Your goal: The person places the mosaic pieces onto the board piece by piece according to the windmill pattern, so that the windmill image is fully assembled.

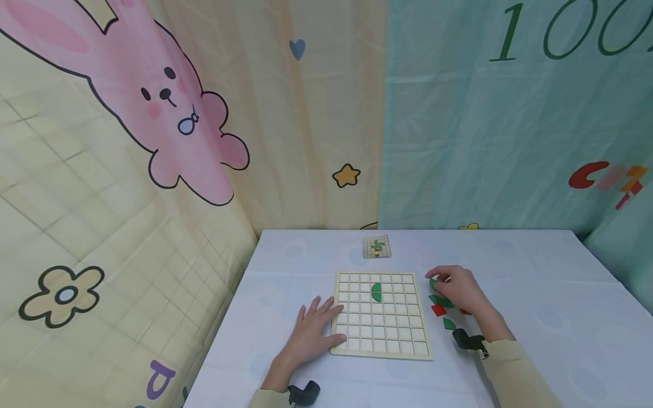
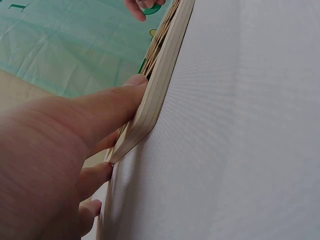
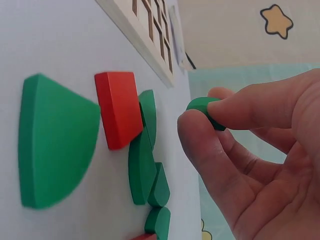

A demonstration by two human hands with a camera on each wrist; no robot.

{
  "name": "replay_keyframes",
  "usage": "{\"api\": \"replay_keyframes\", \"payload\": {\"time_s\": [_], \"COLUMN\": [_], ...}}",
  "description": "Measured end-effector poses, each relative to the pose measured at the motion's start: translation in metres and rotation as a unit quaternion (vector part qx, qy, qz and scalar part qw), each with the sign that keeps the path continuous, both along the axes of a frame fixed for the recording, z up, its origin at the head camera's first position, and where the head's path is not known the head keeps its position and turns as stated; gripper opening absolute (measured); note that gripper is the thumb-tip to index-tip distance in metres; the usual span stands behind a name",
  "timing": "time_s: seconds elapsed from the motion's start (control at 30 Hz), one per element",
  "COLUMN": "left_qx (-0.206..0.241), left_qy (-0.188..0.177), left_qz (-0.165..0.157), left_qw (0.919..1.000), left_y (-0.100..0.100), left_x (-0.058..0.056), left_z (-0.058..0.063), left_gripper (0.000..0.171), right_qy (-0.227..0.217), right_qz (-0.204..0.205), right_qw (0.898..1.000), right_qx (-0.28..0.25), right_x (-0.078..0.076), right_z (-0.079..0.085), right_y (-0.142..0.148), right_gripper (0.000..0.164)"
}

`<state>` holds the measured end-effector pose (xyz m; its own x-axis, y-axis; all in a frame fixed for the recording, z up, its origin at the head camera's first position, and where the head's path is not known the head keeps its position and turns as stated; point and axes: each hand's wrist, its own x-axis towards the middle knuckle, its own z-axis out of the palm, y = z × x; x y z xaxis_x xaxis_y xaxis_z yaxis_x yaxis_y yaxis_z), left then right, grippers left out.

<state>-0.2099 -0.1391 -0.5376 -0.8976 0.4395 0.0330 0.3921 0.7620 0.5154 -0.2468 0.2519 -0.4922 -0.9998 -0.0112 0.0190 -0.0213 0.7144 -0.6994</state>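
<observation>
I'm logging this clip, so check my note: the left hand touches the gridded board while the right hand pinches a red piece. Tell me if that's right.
Not quite: the right hand pinches a green piece, not a red one, as the right wrist view shows. The left hand does touch the gridded board.

The left hand [image 2: 47, 155] touches the edge of a wooden board [image 2: 159, 87] on a white cloth [image 2: 245, 130], and beyond it the right hand [image 2: 139, 7] holds a green piece [image 2: 153, 9].
</observation>
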Motion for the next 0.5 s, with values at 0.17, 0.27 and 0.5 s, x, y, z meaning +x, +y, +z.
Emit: {"api": "replay_keyframes", "payload": {"time_s": [0.17, 0.27, 0.5], "left_qx": [0.000, 0.000, 0.004], "left_qy": [0.003, 0.003, -0.002], "left_qz": [0.001, 0.001, 0.001], "left_qw": [1.0000, 1.0000, 1.0000], "left_y": [0.000, 0.000, 0.000], "left_x": [0.001, 0.001, 0.001], "left_z": [-0.001, -0.001, 0.000], "left_gripper": [0.071, 0.071, 0.071], "right_qy": [-0.004, 0.001, 0.027], "right_qz": [0.000, 0.002, 0.017], "right_qw": [1.000, 1.000, 0.999], "right_qx": [-0.007, -0.005, 0.011], "right_x": [-0.002, -0.003, -0.006], "right_z": [-0.003, -0.004, -0.007], "right_y": [-0.008, -0.012, -0.020], "right_gripper": [0.023, 0.022, 0.020]}}
